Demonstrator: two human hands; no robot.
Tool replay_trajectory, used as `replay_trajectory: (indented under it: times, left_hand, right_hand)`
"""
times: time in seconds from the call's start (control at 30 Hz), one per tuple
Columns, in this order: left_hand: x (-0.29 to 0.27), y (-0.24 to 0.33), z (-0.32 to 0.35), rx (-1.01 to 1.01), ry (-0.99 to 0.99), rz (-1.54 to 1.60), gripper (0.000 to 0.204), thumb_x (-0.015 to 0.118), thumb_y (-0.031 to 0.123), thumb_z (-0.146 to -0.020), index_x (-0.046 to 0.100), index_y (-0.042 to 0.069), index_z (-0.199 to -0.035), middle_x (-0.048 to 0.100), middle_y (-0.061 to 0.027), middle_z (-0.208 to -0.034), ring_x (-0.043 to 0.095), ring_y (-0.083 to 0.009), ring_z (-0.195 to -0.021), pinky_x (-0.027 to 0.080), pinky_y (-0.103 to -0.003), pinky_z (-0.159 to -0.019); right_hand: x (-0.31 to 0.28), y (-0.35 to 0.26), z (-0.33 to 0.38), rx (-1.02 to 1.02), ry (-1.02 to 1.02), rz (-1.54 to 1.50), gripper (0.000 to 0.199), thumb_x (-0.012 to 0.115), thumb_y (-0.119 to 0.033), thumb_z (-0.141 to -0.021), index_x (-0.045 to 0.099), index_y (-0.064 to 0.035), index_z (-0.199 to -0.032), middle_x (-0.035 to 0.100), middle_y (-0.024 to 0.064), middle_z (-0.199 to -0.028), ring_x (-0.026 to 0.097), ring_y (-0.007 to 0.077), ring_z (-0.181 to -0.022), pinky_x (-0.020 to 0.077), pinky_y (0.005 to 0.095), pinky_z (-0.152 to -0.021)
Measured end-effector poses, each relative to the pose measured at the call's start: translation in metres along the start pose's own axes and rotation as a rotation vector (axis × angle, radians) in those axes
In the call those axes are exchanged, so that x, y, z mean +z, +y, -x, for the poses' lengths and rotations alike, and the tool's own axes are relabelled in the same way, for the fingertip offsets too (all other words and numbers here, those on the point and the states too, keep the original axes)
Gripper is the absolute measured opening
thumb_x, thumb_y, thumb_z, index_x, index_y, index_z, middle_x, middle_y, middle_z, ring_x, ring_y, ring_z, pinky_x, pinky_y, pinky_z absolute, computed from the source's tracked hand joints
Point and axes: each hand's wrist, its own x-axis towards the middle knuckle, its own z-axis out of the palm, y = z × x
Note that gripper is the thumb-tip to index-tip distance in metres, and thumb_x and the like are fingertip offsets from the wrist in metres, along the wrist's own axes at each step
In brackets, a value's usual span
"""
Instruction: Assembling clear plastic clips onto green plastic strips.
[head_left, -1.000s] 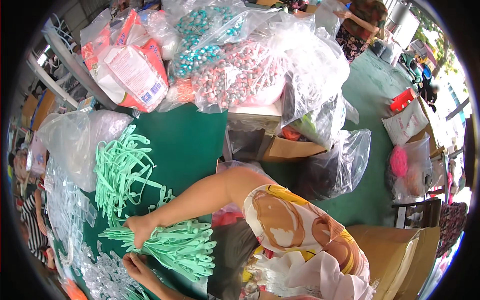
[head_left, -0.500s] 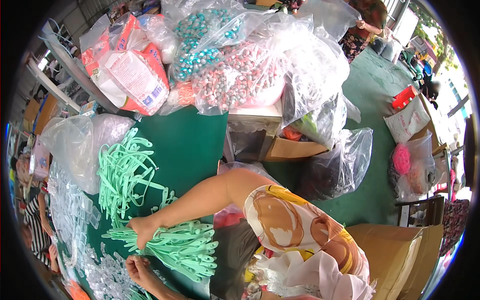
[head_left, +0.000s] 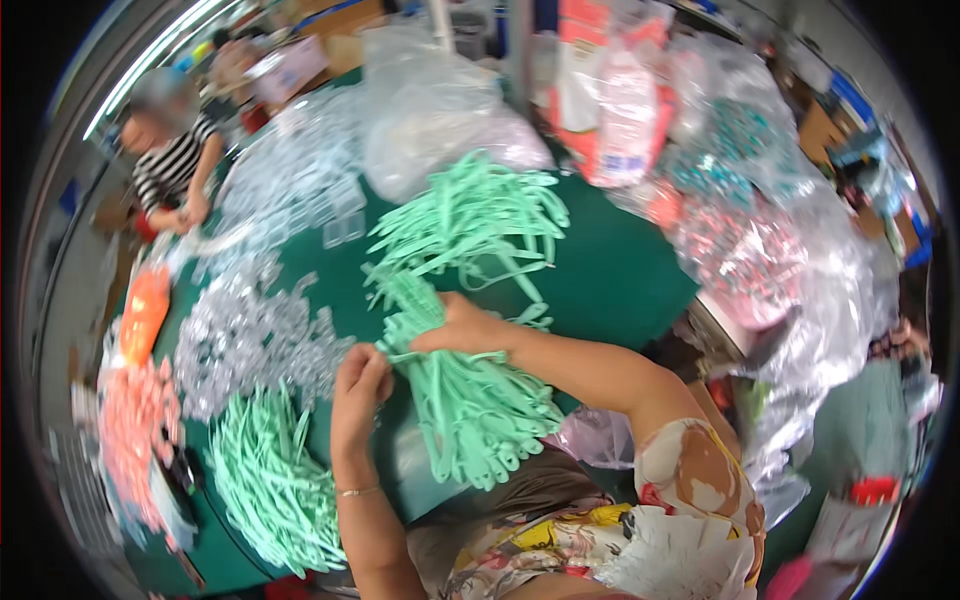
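Observation:
My right hand [head_left: 455,325] is closed round the narrow middle of a bundle of mint-green plastic straps [head_left: 485,420], whose rounded ends fan out toward my lap. One strap runs crosswise over the bundle just below that hand. Close by on the left, my left hand [head_left: 362,378] is closed, its fingertips beside the crosswise strap. Whether they pinch its end is too blurred to tell. Beyond the bundle lies a loose heap of the same straps [head_left: 480,220]. Another pile of green straps [head_left: 275,485] spreads left of my left forearm.
Clear plastic pieces [head_left: 250,335] cover the green table [head_left: 620,250] at left, near coral-coloured pieces [head_left: 140,430] and an orange bag [head_left: 146,310]. Clear bags [head_left: 430,120] and a red-white sack [head_left: 610,110] stand at the far side. A person in stripes [head_left: 180,165] works at far left.
The view has swung left, so the table now fills the middle and the striped person is in fuller view. My left hand has come up beside the bundle; my right hand keeps its grip.

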Motion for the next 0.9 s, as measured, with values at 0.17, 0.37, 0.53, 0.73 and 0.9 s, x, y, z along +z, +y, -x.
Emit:
replay_trajectory:
  times: [0.17, 0.37, 0.53, 0.73, 0.9]
  left_hand:
    - [-0.023, -0.004, 0.006, 0.000, 0.086, -0.284, 0.015, 0.053, 0.017, -0.088, 0.049, 0.005, -0.080, 0.046, 0.0030, -0.063, 0.042, -0.0056, -0.051, 0.031, -0.020, -0.046]
    - [-0.002, -0.005, 0.002, 0.057, 0.024, -0.324, 0.017, 0.056, 0.016, -0.087, 0.050, 0.003, -0.078, 0.048, 0.0018, -0.061, 0.045, -0.0052, -0.053, 0.035, -0.021, -0.047]
    - [0.014, -0.009, -0.001, 0.110, 0.078, -0.277, 0.019, 0.056, 0.017, -0.088, 0.050, 0.003, -0.077, 0.048, 0.0025, -0.061, 0.044, -0.0046, -0.050, 0.032, -0.020, -0.045]
    - [0.020, -0.006, 0.004, -0.061, 0.088, 0.116, 0.019, 0.058, 0.018, -0.087, 0.054, 0.003, -0.077, 0.050, 0.0008, -0.062, 0.044, -0.0060, -0.048, 0.031, -0.019, -0.042]
    - [0.018, -0.015, 0.004, -0.089, 0.101, 0.205, 0.018, 0.060, 0.018, -0.086, 0.054, 0.003, -0.077, 0.050, 0.0012, -0.063, 0.039, -0.0051, -0.048, 0.027, -0.019, -0.042]
  right_hand:
    - [0.007, -0.018, 0.004, 0.078, -0.058, 0.063, 0.032, 0.070, -0.009, -0.069, 0.059, -0.0014, -0.098, 0.061, 0.0043, -0.082, 0.059, 0.0125, -0.073, 0.0469, 0.0266, -0.066]
    - [0.006, -0.010, 0.000, 0.041, -0.097, 0.156, 0.039, 0.071, -0.010, -0.067, 0.057, -0.0007, -0.102, 0.061, 0.0045, -0.090, 0.056, 0.0115, -0.081, 0.0460, 0.0273, -0.074]
    - [0.011, -0.008, 0.001, -0.034, -0.122, 0.244, 0.040, 0.072, -0.010, -0.067, 0.056, -0.0013, -0.103, 0.061, 0.0053, -0.093, 0.057, 0.0127, -0.085, 0.0461, 0.0284, -0.077]
    - [0.016, 0.002, 0.007, -0.069, -0.086, 0.250, 0.055, 0.074, -0.013, -0.067, 0.049, 0.0015, -0.113, 0.060, 0.0079, -0.097, 0.057, 0.0142, -0.089, 0.0457, 0.0287, -0.079]
    - [0.017, 0.009, 0.012, -0.085, -0.034, 0.315, 0.054, 0.077, -0.014, -0.066, 0.051, -0.0011, -0.112, 0.061, 0.0061, -0.098, 0.057, 0.0128, -0.088, 0.0463, 0.0286, -0.078]
